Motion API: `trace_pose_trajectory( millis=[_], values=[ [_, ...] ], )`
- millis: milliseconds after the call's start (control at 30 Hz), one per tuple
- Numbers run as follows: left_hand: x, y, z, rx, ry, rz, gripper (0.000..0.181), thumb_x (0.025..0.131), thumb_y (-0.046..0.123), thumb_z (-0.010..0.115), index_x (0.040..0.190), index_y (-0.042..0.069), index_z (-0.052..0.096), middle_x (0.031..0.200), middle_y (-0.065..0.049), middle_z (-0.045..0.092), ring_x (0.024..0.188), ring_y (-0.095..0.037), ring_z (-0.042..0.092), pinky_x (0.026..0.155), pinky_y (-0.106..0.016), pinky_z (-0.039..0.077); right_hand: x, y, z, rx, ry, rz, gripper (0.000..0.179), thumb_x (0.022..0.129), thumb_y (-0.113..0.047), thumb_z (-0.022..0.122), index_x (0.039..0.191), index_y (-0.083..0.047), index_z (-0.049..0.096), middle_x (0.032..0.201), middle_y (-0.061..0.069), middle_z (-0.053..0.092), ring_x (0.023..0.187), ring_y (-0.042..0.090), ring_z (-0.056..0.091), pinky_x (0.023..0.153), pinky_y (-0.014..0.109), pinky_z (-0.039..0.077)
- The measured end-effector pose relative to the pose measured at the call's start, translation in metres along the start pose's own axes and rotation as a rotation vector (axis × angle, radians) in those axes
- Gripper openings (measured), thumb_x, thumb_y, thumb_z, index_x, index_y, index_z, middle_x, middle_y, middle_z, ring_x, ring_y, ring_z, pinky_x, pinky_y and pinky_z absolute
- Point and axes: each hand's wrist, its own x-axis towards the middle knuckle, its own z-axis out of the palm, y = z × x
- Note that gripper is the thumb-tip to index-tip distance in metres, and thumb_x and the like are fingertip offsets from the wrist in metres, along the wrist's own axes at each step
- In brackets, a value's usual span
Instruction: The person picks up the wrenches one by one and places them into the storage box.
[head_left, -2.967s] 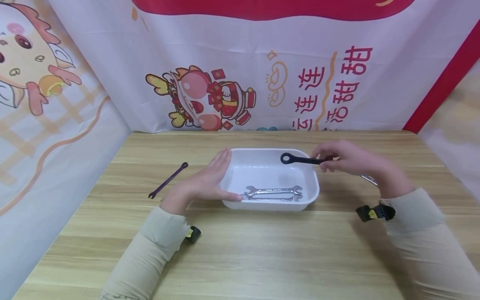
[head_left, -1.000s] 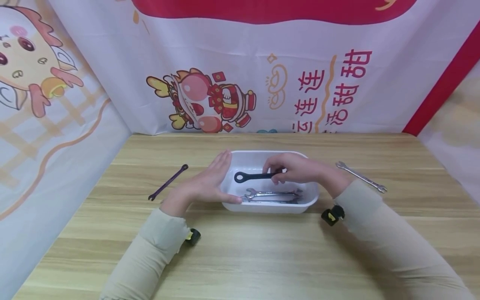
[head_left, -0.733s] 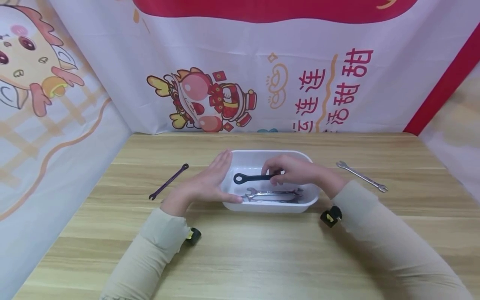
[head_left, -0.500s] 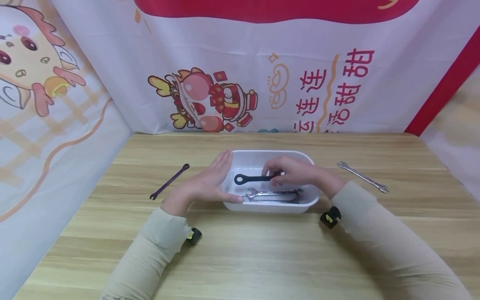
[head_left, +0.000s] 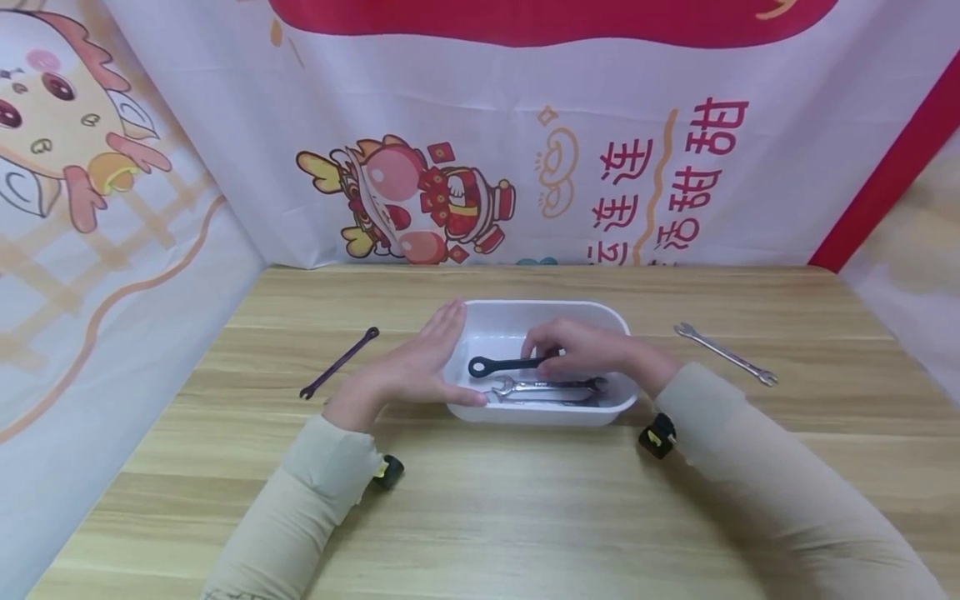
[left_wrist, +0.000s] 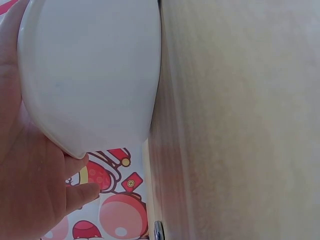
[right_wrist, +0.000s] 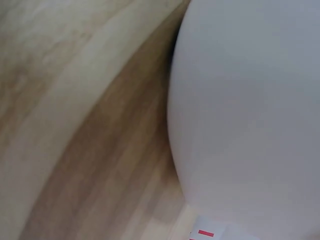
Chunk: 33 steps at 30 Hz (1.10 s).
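My right hand is inside a white plastic tub, pinching a black ratcheting combination wrench near its right end. That end is hidden behind the fingers, while the ring end points left. Just in front of it, silver open-end wrenches lie along the tub's front wall. My left hand rests against the tub's left end, fingers straight along the side and thumb on the front rim. In the left wrist view, the fingers reach past the tub's edge. The right wrist view shows only the tub's outer wall.
A purple combination wrench lies on the wooden table left of the tub. To the right lies another silver open-end wrench. A printed cloth hangs behind the table's far edge.
From the tub's right side, my right hand has carried the black wrench left into the tub, then lowered it slightly toward the silver wrenches. The left hand stays in place.
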Motion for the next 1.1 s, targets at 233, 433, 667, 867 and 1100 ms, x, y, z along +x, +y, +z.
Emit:
trace_pose_trajectory(
  millis=[233, 433, 667, 867, 1100],
  values=[
    [0.0, 0.0, -0.001, -0.004, 0.006, 0.012, 0.135, 0.07, 0.077, 0.071, 0.16, 0.015, -0.01, 0.166, 0.002, -0.02, 0.156, -0.021, -0.013, 0.126, -0.049, 0.009, 0.001, 0.003, 0.0, 0.0, -0.004, 0.001, 0.023, 0.091, -0.009, 0.068, 0.112, -0.018, 0.068, 0.103, -0.002, 0.071, 0.096, 0.012, 0.064, 0.094, 0.036, 0.053],
    [0.001, -0.001, -0.001, -0.002, 0.002, 0.008, 0.135, 0.07, 0.076, 0.071, 0.159, 0.016, -0.011, 0.167, 0.002, -0.02, 0.156, -0.021, -0.014, 0.126, -0.048, 0.009, 0.0, 0.007, 0.001, 0.009, -0.006, -0.022, 0.023, 0.091, -0.007, 0.068, 0.112, -0.014, 0.069, 0.101, 0.0, 0.071, 0.095, 0.012, 0.065, 0.093, 0.035, 0.054],
    [0.001, -0.001, 0.0, -0.005, 0.002, 0.002, 0.135, 0.071, 0.075, 0.072, 0.16, 0.016, -0.01, 0.167, 0.002, -0.019, 0.155, -0.019, -0.014, 0.126, -0.049, 0.01, 0.001, 0.007, 0.002, -0.011, -0.002, -0.02, 0.023, 0.09, -0.005, 0.068, 0.111, -0.015, 0.07, 0.103, -0.001, 0.071, 0.096, 0.014, 0.065, 0.09, 0.033, 0.055],
    [0.001, -0.001, 0.0, 0.01, 0.004, 0.007, 0.135, 0.071, 0.075, 0.071, 0.16, 0.013, -0.01, 0.166, 0.001, -0.02, 0.156, -0.021, -0.013, 0.126, -0.047, 0.009, 0.003, 0.009, 0.005, -0.026, -0.007, -0.001, 0.024, 0.089, -0.007, 0.07, 0.11, -0.019, 0.071, 0.103, -0.004, 0.07, 0.099, 0.012, 0.063, 0.094, 0.034, 0.054],
    [0.001, -0.001, 0.0, 0.014, 0.004, 0.011, 0.135, 0.072, 0.074, 0.072, 0.159, 0.014, -0.011, 0.166, 0.001, -0.02, 0.156, -0.021, -0.013, 0.126, -0.046, 0.008, 0.004, 0.01, 0.007, -0.045, 0.013, 0.017, 0.026, 0.088, -0.007, 0.071, 0.112, -0.019, 0.071, 0.102, -0.004, 0.07, 0.099, 0.012, 0.063, 0.094, 0.034, 0.054]
  ],
)
